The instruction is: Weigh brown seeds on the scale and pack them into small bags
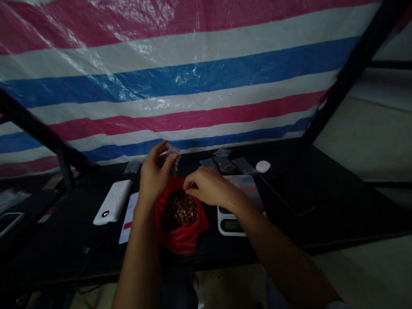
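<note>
My left hand (156,171) is closed on a small clear zip bag (172,151), held up behind a red plastic bag (181,241). The red bag is open at the top and full of small brown, shiny pieces (184,209), perhaps seeds or screws; the light is too dim to tell. Over its right rim hovers my right hand (207,185), fingers pinched together. Whatever those fingertips hold, if anything, is too small to make out. Just right of the red bag lies a white digital scale (229,226), partly covered by my right hand and forearm.
Several small clear bags (224,163) lie behind the scale, near a round white object (263,166). At left are a white power bank (113,202) and a phone (128,219) partly behind my left arm. A striped plastic sheet (189,78) hangs along the black table's back edge.
</note>
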Demonstrator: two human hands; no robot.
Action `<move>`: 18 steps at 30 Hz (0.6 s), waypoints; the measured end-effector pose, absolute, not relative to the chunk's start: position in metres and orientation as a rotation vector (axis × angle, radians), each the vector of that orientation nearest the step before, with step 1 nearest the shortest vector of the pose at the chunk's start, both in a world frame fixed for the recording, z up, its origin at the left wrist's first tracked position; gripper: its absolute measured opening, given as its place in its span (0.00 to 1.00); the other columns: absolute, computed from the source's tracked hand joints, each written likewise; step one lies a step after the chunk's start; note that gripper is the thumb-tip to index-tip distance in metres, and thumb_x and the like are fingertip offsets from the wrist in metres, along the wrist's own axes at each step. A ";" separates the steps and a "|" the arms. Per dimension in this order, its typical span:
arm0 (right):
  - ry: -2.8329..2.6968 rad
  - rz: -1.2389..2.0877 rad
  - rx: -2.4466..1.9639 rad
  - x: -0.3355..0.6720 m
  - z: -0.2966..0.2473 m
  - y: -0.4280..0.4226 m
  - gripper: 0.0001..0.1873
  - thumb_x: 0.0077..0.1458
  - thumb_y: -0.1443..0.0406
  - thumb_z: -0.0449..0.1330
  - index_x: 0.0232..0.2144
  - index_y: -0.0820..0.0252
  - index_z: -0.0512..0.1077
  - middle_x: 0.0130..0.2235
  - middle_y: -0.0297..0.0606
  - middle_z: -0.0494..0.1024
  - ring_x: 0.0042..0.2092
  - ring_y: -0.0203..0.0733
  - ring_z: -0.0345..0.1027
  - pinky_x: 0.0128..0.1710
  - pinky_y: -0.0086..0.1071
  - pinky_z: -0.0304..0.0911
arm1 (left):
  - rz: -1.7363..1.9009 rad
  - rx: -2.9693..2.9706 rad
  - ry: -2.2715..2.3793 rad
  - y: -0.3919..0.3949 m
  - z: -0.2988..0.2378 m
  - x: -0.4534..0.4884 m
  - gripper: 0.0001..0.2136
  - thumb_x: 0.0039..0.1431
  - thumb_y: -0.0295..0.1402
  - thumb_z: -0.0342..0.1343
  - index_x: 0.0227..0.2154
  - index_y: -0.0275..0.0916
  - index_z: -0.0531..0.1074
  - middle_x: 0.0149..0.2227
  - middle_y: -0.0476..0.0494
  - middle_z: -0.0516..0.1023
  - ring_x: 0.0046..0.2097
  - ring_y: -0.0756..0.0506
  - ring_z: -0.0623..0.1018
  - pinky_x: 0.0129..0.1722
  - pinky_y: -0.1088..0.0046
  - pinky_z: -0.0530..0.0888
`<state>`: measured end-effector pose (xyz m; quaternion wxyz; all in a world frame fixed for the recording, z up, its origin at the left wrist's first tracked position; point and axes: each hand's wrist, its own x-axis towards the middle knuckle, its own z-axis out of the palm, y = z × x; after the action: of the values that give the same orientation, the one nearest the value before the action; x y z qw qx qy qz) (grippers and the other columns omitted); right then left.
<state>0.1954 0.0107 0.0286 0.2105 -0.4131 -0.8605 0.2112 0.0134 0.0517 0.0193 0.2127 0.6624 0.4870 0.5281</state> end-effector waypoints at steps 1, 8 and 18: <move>-2.373 0.742 -1.051 0.194 0.029 0.010 0.11 0.60 0.72 0.59 0.38 0.58 0.81 0.41 0.39 0.85 0.44 0.42 0.77 0.47 0.33 0.65 | 1.494 1.813 1.313 0.039 0.022 0.011 0.28 0.58 0.42 0.63 0.60 0.40 0.68 0.58 0.34 0.76 0.55 0.38 0.79 0.53 0.57 0.78; -1.857 1.257 -0.980 0.222 0.045 0.017 0.12 0.60 0.76 0.53 0.34 0.63 0.76 0.34 0.37 0.81 0.34 0.34 0.73 0.37 0.29 0.65 | 1.294 1.821 1.172 -0.018 0.025 0.010 0.29 0.55 0.39 0.67 0.60 0.44 0.70 0.61 0.39 0.75 0.61 0.36 0.75 0.64 0.52 0.70; -1.864 1.373 -1.007 0.239 0.050 0.000 0.11 0.63 0.63 0.58 0.30 0.61 0.73 0.30 0.35 0.78 0.31 0.34 0.69 0.30 0.28 0.61 | 1.097 1.808 1.119 -0.021 0.016 0.033 0.29 0.57 0.39 0.66 0.62 0.48 0.68 0.62 0.45 0.74 0.62 0.41 0.74 0.65 0.59 0.69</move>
<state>0.2392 0.0000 0.0498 0.3035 -0.3802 -0.7036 0.5180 0.0335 -0.0212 0.0164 0.3657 0.7032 0.4354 0.4268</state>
